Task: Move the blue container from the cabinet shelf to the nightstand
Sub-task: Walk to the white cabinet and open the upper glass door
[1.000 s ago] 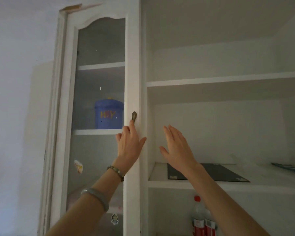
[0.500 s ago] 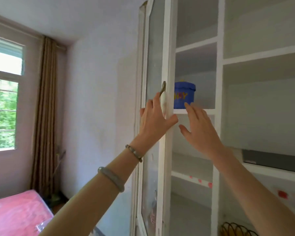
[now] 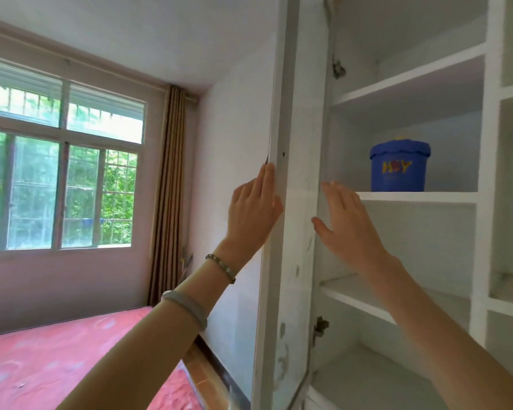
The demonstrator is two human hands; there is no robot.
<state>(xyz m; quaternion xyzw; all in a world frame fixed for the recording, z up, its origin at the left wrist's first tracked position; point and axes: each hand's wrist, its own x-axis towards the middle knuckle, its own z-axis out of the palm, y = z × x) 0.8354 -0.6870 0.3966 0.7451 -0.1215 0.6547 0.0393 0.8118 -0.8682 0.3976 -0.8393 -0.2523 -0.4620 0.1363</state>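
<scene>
- The right hand (image 3: pixel 348 224) is raised flat and spread wide, fingers straight, holding nothing; its fingertips reach just under the front edge of the cabinet shelf (image 3: pixel 418 196).
- The blue container (image 3: pixel 399 165) stands upright on that shelf, above and to the right of the right hand, clearly apart from it, lid on and yellow lettering facing out.
- The left hand (image 3: pixel 253 213) lies along the edge of the open cabinet door (image 3: pixel 290 202), fingers stretched up against the frame; whether they grip a handle on the far face is hard to tell, as the door is seen edge-on.
- Two bracelets (image 3: pixel 219 267) sit on the left wrist and forearm.
- Beyond the door are a window (image 3: pixel 62 173), a brown curtain (image 3: pixel 168 196) and a bed with a pink cover (image 3: pixel 71 359).
</scene>
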